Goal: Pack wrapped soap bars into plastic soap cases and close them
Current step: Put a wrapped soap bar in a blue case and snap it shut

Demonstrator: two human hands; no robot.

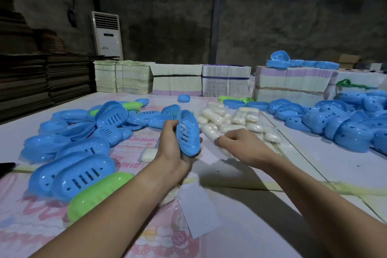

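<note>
Nearest the near edge of the table (345,165), on the left, a green case (94,195) lies shut against two blue slotted trays (79,176). A white paper slip (199,211) lies between the forearms, and something pale shows under the left wrist; what it is cannot be told.

Further in, the left hand (169,153) grips a blue tray (187,135) tipped on edge, thumb over its top rim and fingers curled underneath. Its long axis runs away from the person, and its slotted face turns toward the right hand. The right hand (238,142) is just beside it, apart from the tray, its fingers curled down onto a wrapped soap (210,132) at the near end of the soap pile (230,119). Blur makes it hard to say whether the soap is actually pinched or only touched. A loose soap (147,155) lies flat on the table left of the left hand.

The coming move probably turns on this: the soaps lie just beyond and right of the hands, long axes roughly away from the person, much as the held tray points. The right hand is the nearer one, so it would carry a bar leftward into the tray with little turning.

Beyond, slotted trays (109,119) heap on the left side and dotted lids (345,123) on the right. Stacks of paper (226,79) line the far edge.
</note>
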